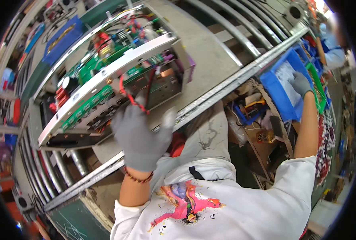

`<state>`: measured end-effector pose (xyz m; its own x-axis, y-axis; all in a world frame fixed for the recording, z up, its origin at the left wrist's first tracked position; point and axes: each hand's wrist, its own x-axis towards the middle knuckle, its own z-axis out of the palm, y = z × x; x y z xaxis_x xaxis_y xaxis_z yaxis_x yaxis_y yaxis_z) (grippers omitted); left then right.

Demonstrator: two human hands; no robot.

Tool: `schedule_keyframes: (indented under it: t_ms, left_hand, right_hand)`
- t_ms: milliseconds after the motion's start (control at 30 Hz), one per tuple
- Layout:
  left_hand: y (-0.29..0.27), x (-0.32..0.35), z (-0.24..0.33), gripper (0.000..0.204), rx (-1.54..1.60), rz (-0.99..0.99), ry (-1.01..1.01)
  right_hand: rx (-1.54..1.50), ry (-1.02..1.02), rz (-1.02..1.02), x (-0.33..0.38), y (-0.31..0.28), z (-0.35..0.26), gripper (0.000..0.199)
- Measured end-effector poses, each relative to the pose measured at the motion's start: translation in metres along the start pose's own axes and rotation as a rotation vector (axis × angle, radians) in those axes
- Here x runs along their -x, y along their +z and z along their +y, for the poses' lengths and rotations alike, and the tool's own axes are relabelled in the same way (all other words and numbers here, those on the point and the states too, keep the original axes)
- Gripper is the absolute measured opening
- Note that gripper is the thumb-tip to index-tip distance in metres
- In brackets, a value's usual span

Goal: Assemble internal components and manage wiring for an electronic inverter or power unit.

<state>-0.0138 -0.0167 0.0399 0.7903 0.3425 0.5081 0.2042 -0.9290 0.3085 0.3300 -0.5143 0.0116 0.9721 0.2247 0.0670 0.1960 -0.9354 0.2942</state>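
My left hand (142, 138), in a grey glove, is at the near side of an electronics chassis (106, 76) with a long white metal edge. Its thumb stands apart from the fingers, which are slightly blurred beside a twisted red wire (127, 94); whether they touch it I cannot tell. Green circuit boards (91, 69) and bundled wires fill the chassis. Out to the right, my right hand (301, 84), also grey-gloved, reaches into a blue bin (272, 86) over whitish, translucent contents (286, 78). The ends of its fingers are hard to make out.
The chassis rests on a conveyor with metal rollers (242, 38) and a metal side rail (210, 98). A green bin (315, 80) adjoins the blue one. Below are a small blue tray (248, 114) and cardboard. At right, another person (334, 44) stands beyond the bins.
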Motion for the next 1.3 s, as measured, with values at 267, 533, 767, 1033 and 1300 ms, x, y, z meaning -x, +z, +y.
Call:
schedule_keyframes:
  t_ms: [267, 533, 767, 1033, 1300]
  left_hand:
    - [0.024, -0.011, -0.007, 0.021, 0.325, -0.026, -0.248]
    - [0.031, -0.022, -0.003, 0.019, 0.824, 0.007, -0.360]
    - [0.029, -0.010, -0.017, 0.031, 1.119, -0.246, -0.456]
    - [0.045, 0.009, -0.010, 0.048, 1.043, 0.127, -0.436]
    - [0.053, 0.016, -0.010, 0.040, 0.675, 0.322, -0.527]
  right_hand:
    - [-0.174, 0.168, 0.046, -0.044, 0.024, 0.010, 0.029]
    - [-0.417, 0.422, 0.359, -0.050, -0.008, 0.054, 0.034]
    - [-0.821, 0.242, 0.718, 0.031, -0.095, -0.022, 0.030]
    - [-1.353, -0.565, 0.235, 0.153, -0.114, -0.356, 0.016]
    - [-1.637, -0.716, 0.116, 0.124, -0.119, -0.434, 0.011]
